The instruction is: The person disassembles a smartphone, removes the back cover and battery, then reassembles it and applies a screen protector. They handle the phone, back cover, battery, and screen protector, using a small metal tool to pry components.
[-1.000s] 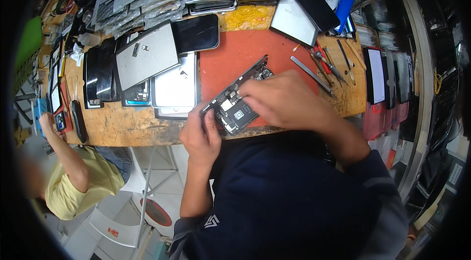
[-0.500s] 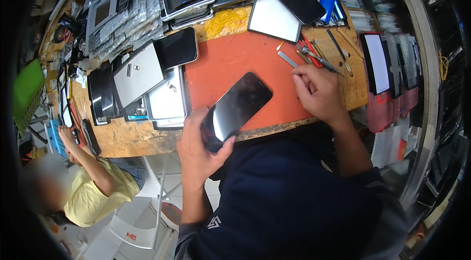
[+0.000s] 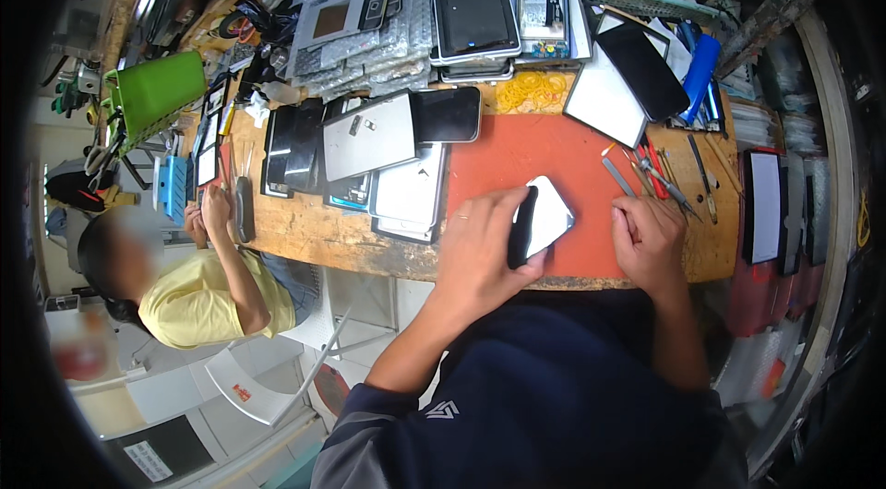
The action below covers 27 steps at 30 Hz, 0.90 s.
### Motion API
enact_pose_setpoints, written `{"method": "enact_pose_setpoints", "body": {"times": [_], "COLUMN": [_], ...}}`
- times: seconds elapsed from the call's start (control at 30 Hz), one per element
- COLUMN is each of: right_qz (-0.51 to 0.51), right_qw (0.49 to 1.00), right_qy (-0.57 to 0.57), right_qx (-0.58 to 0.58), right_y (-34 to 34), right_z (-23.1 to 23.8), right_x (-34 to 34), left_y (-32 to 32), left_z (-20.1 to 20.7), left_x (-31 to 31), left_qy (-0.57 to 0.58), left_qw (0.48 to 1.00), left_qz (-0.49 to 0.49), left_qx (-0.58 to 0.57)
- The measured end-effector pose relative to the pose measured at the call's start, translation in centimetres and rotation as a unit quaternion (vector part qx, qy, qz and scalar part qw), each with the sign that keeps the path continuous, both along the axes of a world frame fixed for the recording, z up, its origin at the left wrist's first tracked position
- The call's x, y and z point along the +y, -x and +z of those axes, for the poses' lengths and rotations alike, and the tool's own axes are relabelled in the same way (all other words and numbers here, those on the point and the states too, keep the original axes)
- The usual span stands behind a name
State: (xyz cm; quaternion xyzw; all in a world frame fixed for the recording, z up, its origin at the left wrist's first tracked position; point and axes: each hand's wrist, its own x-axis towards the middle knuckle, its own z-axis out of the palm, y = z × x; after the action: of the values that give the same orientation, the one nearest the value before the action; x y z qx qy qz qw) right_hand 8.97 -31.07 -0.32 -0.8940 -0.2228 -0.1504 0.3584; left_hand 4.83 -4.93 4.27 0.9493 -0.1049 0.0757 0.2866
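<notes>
My left hand grips a dark smartphone by its left side, fingers over the far edge and thumb at the near end. The phone is tilted above the orange-red mat, and bright light reflects off its face. On the mat's right part rests my right hand, fingers curled in with nothing visible in them. Just beyond it lie a flat metal strip, red-handled tweezers or pliers and a pen-like tool with a pointed tip.
Left of the mat lie stacked tablets and panels. Bubble-wrapped parts are piled behind them, near yellow rubber bands. A black phone lies on a white panel at the back right. A person in yellow works at the left.
My view has swung left, so the bench appears farther right. My left hand has tilted the phone, whose face now reflects bright light. My right hand has lowered onto the mat.
</notes>
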Motion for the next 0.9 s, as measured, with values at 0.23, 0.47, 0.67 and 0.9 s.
{"method": "enact_pose_setpoints", "body": {"times": [0.23,0.47,0.67,0.9], "right_qz": [-0.007,-0.020,-0.025,-0.022], "right_qw": [1.000,1.000,0.999,0.999], "right_qy": [0.001,0.007,0.022,0.049], "right_qx": [0.003,0.010,0.018,-0.011], "right_y": [0.0,0.1,0.4,-0.4], "right_z": [0.1,0.1,-0.1,1.3], "right_x": [0.2,0.3,0.3,1.9], "left_y": [-4.3,-9.1,-8.0,-6.4], "left_z": [3.8,1.5,0.1,1.3], "left_x": [11.4,17.5,17.6,22.7], "left_qy": [0.030,-0.004,-0.021,-0.093], "left_qw": [0.955,0.972,0.977,0.991], "left_qz": [0.294,0.234,0.207,0.040], "left_qx": [-0.029,-0.026,-0.036,0.083]}}
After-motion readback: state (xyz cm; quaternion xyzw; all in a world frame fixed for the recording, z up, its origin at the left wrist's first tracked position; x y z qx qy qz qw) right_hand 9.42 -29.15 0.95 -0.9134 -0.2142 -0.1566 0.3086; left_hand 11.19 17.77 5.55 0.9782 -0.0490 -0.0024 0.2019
